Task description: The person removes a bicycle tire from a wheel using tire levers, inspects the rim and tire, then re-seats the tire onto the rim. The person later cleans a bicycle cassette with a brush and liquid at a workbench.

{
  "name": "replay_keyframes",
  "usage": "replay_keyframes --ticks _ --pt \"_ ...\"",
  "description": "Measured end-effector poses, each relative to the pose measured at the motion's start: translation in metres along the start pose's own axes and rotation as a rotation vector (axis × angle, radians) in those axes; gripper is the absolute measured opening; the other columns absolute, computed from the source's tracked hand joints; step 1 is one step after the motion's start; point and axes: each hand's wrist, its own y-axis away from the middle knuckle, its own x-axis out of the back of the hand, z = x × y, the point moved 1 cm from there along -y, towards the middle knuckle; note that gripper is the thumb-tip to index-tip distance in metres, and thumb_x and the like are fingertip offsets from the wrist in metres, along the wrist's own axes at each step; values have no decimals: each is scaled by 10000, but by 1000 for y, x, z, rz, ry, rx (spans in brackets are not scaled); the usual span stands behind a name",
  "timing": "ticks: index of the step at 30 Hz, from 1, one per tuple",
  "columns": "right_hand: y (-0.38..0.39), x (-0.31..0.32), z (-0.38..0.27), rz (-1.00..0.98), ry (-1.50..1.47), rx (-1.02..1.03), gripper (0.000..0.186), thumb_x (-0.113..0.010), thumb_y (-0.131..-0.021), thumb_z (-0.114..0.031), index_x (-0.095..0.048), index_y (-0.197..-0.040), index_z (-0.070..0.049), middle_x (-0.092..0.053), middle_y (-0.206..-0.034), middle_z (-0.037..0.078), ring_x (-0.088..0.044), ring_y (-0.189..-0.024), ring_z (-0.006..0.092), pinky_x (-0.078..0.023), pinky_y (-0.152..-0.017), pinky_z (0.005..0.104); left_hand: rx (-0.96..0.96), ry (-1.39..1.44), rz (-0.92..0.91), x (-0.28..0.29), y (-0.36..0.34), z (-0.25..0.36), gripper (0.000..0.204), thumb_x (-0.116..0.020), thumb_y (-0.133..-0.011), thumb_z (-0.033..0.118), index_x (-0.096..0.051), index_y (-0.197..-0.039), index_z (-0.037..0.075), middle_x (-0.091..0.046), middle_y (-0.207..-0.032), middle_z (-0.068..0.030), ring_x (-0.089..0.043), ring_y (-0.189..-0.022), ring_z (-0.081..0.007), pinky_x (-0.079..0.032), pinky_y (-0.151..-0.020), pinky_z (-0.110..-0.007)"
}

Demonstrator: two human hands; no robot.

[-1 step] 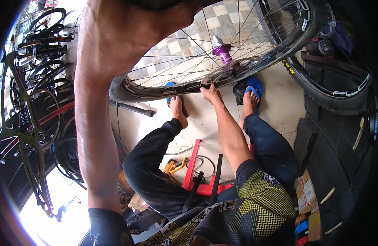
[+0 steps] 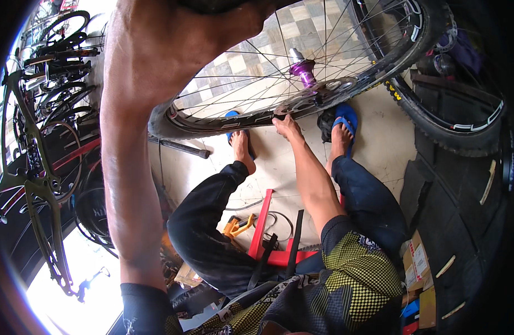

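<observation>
Crowding wheel (image 2: 301, 72): bike frames (image 2: 34, 162), tyres (image 2: 458, 128).

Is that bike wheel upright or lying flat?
Upright: the wheel stands on its edge on the floor, steadied by the right hand at its rim.

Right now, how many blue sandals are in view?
2: one sandal under the person's left foot by the wheel's rim, the other sandal under the right foot, just right of the right hand.

Pale tiled floor (image 2: 380, 139), red stand (image 2: 263, 223), orange tool (image 2: 237, 226), blue sandals (image 2: 346, 117)
</observation>
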Motion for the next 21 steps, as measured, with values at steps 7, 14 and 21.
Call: replay_keyframes --ticks 7,14,21 --pt "13 -9 -21 52 24 64 578 -461 -952 -427 -638 -1256 32 -641 -1256 347 -642 -1166 487 -517 -1004 523 -206 -139 91 -11 -3 3 341 -824 -765 260 -607 -849 12 -609 -616 -56 -544 -480 -98 -430 -430 -280" --pt "39 29 -21 154 195 -44 925 -611 -871 -609 -372 -1524 1 -652 -1316 288 -642 -1226 416 -506 -1037 492 -185 22 53 -4 1 -3 337 -851 -730 224 -597 -827 25 -605 -627 -55 -525 -498 -100 -403 -450 -300" --pt "19 27 -12 128 170 -59 540 -472 -951 -440 -632 -1307 -67 -659 -1334 232 -637 -1232 423 -513 -1030 529 -161 -152 91 -6 2 7 326 -845 -724 215 -580 -808 44 -539 -599 -16 -459 -489 -100 -355 -455 -297"
